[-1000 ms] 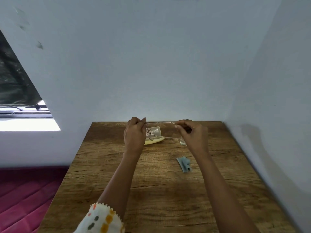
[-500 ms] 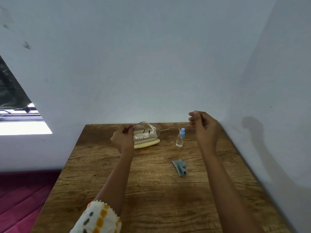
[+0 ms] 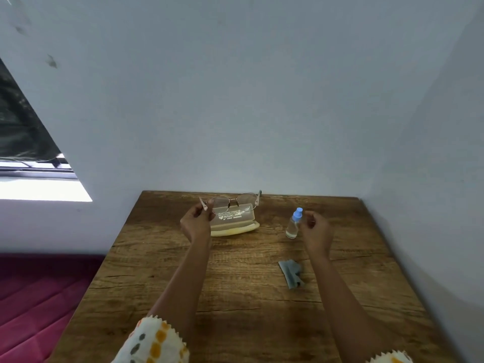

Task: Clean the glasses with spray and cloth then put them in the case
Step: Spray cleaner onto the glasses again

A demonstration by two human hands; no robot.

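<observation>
My left hand [image 3: 197,222] pinches the left temple of thin metal-framed glasses [image 3: 234,202] and holds them unfolded in the air above an open cream case [image 3: 235,224] at the back of the table. A small clear spray bottle [image 3: 293,224] with a blue cap stands upright to the right of the case. My right hand [image 3: 315,227] hovers right beside the bottle with loosely curled fingers; it holds nothing. A crumpled grey-blue cloth [image 3: 291,273] lies on the wood nearer me.
The wooden table [image 3: 235,297] sits in a corner, with white walls at the back and right. A dark red floor [image 3: 39,297] lies beyond its left edge.
My right hand let go of the glasses, swung right, then came down beside the spray bottle. My left hand raised the glasses, now unfolded, over the case.
</observation>
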